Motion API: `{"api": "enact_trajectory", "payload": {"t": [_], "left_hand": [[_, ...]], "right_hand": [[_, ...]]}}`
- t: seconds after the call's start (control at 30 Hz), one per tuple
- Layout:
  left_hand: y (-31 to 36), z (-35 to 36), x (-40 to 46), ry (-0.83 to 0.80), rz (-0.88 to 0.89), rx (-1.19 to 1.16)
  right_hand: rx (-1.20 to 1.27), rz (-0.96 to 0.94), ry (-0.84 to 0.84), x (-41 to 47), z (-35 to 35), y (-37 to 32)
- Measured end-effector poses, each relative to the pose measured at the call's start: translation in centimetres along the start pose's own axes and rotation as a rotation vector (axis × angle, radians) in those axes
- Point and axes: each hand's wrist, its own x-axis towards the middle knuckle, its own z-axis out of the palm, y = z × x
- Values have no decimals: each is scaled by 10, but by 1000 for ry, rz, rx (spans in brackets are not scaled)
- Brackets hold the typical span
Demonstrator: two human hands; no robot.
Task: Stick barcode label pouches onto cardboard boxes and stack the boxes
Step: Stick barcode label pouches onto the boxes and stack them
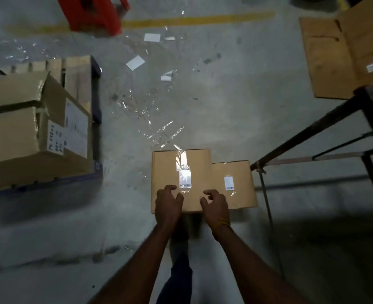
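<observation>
Fingers of both the left hand (pixel 168 201) and right hand (pixel 215 202) curl loosely, empty, over the labelled box (pixel 168 172).

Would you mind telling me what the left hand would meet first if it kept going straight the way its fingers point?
Probably the label pouch on the nearer box. The left hand hovers over that box's near edge, fingers loosely curled and pointing forward and slightly right. Its height above the cardboard is unclear, so it may touch the box top first.

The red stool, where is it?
In the head view, the red stool sits on the floor at the top left, beside the yellow floor line and far beyond the cardboard box under both hands.
</observation>
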Motion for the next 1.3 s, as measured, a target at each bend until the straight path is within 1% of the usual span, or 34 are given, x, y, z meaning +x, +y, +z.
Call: {"api": "enact_trajectory", "payload": {"t": [0.17,0.23,0.3,0.37,0.43,0.57,0.67,0.8,0.9,1.07,1.2,1.3], "left_hand": [[-24,14,84,47,-14,128],[-38,20,107,53,-28,169],[-49,26,124,37,-53,194],[-54,33,135,-6,-71,178],[-55,36,139,-40,-79,166],[-51,27,123,8,-67,184],[-36,15,92,74,-19,177],[-4,-10,33,158,66,143],[26,-35,-22,244,147,71],[84,-85,-130,360,278,-64],[123,-122,-232,417,418,-157],[148,-139,-314,438,532,-196]], "right_hand": [[-174,34,74,82,39,3],[-226,80,58,105,49,11],[-225,112,4,122,57,19],[-176,105,-43,133,64,26],[-160,99,-47,136,67,29],[-193,105,3,120,59,24],[-263,69,102,88,40,10],[-245,-9,244,29,-5,-10],[-227,-88,342,-23,-45,-23],[-145,-217,530,-131,-119,-49],[-69,-295,706,-230,-186,-65],[-41,-334,817,-306,-238,-63]]}}
